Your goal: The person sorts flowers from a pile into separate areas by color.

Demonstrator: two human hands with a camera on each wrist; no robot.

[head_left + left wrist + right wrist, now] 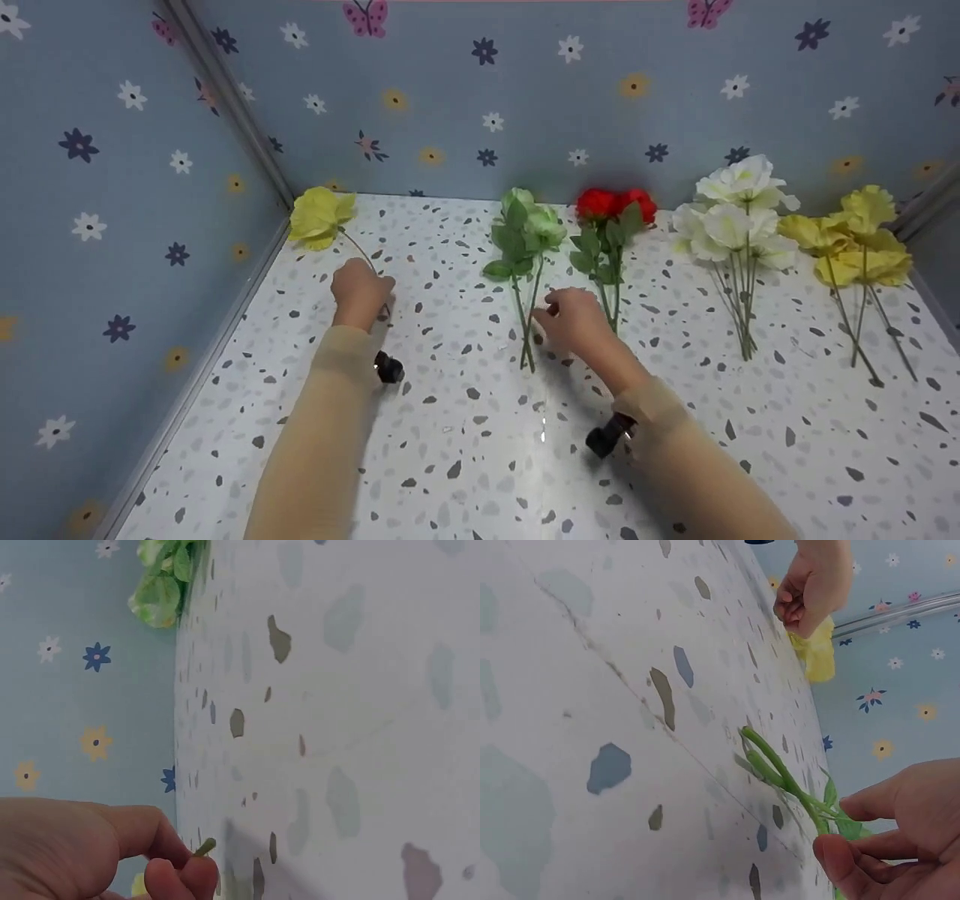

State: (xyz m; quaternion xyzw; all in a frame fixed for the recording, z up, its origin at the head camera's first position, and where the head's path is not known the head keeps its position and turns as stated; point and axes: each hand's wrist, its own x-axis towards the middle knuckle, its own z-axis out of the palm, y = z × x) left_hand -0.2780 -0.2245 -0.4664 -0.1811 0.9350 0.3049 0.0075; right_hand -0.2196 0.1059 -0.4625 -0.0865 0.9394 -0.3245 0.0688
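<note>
At the far left, my left hand (358, 291) pinches the stem of a single yellow artificial flower (319, 217), whose bloom points to the back corner. The green stem end (205, 847) pokes out between thumb and fingers in the left wrist view. My right hand (576, 319) is beside the crossed stems of two pale green artificial roses (544, 227). Seen from the right wrist, thumb and forefinger are parted around those green stems (780, 772), fingertips close to them. Two red roses (598, 204) lie just beyond the right hand, their lower stems partly hidden by it.
Farther right lie a bunch of white flowers (739, 225) and several yellow flowers (862, 236), stems toward me. All rest on a speckled white tabletop (465, 450). Blue flower-patterned panels (450, 82) close off the back and left side.
</note>
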